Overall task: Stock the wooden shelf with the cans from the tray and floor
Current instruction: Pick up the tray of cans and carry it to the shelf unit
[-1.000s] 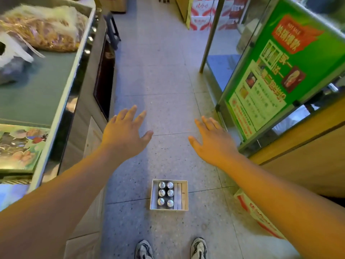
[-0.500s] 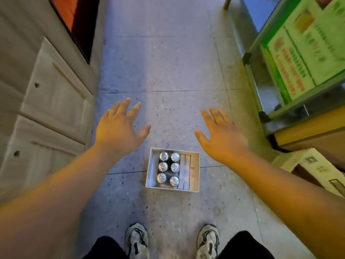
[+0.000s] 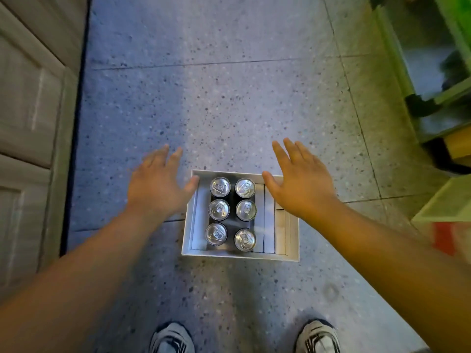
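Both hands hang empty with fingers spread, the left hand [image 3: 155, 184] at the left rim and the right hand [image 3: 300, 184] over the right rim of a white tray [image 3: 239, 255] on the speckled floor [image 3: 229, 110], which a second ago lay small and far below them as the person stood looking down the aisle. That drop suggests the pick-up is about to begin, with nothing yet shelved. Six silver-topped cans [image 3: 230, 212] stand upright in two rows inside the tray beside pale dividers; the wooden shelf is not clearly in view.
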`<state>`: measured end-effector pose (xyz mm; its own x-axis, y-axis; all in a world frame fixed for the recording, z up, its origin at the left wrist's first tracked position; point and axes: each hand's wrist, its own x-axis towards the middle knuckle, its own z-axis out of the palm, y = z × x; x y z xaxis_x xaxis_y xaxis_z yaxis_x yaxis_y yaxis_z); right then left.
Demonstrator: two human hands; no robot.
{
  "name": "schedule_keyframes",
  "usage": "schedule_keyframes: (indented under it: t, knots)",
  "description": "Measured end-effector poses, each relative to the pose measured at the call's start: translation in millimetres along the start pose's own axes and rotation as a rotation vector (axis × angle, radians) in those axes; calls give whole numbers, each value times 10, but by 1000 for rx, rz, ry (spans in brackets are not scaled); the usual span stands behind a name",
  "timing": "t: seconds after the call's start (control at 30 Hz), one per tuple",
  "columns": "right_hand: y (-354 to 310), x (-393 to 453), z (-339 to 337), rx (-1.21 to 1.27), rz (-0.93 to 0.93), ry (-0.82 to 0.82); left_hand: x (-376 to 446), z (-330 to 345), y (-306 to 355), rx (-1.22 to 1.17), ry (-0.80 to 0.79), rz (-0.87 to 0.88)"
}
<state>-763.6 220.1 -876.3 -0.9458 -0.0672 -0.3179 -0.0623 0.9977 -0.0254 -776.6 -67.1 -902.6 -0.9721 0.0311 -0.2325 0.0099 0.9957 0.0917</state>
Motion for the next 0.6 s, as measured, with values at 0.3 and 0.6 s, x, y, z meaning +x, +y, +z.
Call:
schedule_keyframes:
  t: [0.3, 0.6]
  knots:
    - [206, 44, 738, 148, 183, 5, -29, 700, -115, -69, -116, -55]
    - [203, -198, 1396, 1007, 674, 0, -247, 1174, -55, -648, -416, -315]
